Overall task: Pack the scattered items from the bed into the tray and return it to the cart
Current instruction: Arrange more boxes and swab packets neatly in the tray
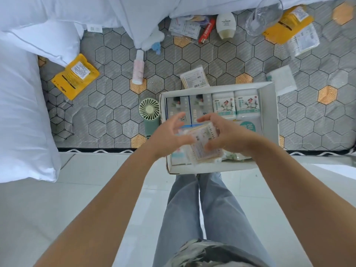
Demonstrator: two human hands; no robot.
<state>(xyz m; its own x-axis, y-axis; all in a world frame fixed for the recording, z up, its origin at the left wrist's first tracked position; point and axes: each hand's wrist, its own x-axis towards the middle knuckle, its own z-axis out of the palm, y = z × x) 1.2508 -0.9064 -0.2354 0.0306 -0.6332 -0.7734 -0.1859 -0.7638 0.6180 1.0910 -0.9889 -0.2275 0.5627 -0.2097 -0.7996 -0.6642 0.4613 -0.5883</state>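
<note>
A white cardboard tray (pixel 268 105) lies at the bed's near edge, holding boxes and two white-green canisters (pixel 236 105). Over its near half, my left hand (pixel 167 135) and my right hand (pixel 227 135) hold a clear pack of cotton swabs (pixel 205 145) between them. Scattered on the hexagon-patterned mattress (pixel 115 105) are a green mini fan (pixel 150 112), a pink bottle (pixel 138 68), yellow pouches (pixel 75 76) (pixel 287 24), another swab pack (pixel 195 77), a white bottle (pixel 225 25), a red tube (pixel 207 30), nail file packets (pixel 185 28), a clear cup (pixel 264 16) and a white pad (pixel 282 79).
White pillows (pixel 21 105) lie along the left side, and a white duvet (pixel 134 14) is bunched at the back. I stand on a pale tiled floor (pixel 96 189) in front of the bed. A clear swab bag (pixel 302 39) lies at the far right.
</note>
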